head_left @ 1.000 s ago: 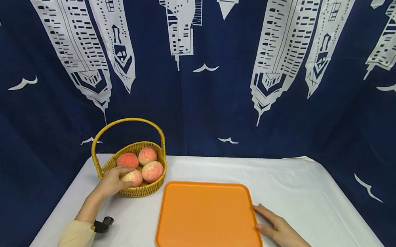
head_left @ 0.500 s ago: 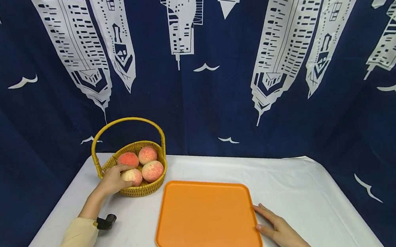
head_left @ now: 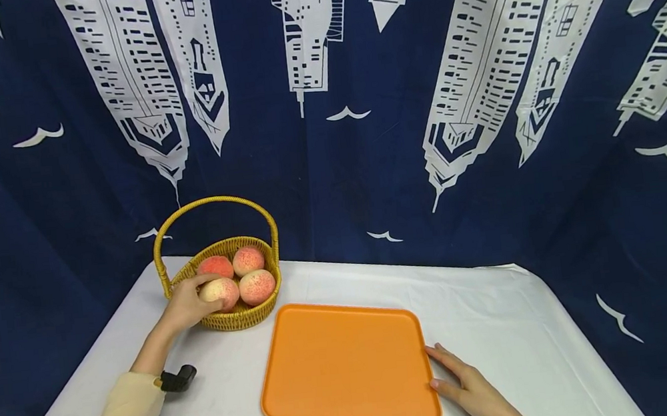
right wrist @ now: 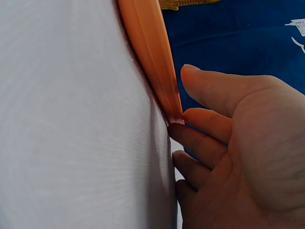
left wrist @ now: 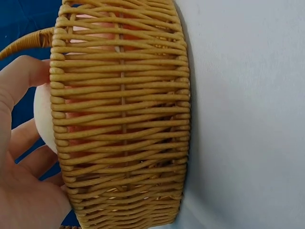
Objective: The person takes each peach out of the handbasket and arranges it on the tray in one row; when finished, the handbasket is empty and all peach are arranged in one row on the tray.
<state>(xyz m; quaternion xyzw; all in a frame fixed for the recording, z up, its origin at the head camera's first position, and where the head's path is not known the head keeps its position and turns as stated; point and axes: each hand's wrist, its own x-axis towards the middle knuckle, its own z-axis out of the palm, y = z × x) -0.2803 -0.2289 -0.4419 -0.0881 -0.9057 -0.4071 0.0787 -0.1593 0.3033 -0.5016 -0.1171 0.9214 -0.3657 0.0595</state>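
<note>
The left hand [head_left: 188, 303] pinches a pale peach [head_left: 222, 293], thumb and fingers set on opposite sides of it; the left wrist view shows this peach bulging past the rim of the wicker basket [head_left: 234, 320], but whether it is clear of the basket floor I cannot tell. The right hand [head_left: 478, 391] has its fingers extended and its thumb apart, at least one fingertip against the right edge of the orange tray [head_left: 349, 367]; whether the thumb touches too is unclear. Around the held fruit, a red peach [head_left: 215, 267] lies just behind it, a speckled peach [head_left: 257, 287] just to its right, and a rear peach [head_left: 248, 260] behind that one. A good grip here would, I judge, stay firm but light, with the fruit raised straight up until it passes the rim, so that neither the neighbours nor the weave are dragged along. The arched handle [head_left: 212, 200] stands over the basket and is best kept out of the wrist's path. The basket stands near the far left corner of the white-covered table [head_left: 513, 324]; the tray lies to its right, closer to the person, where light contact should keep it from sliding.
</note>
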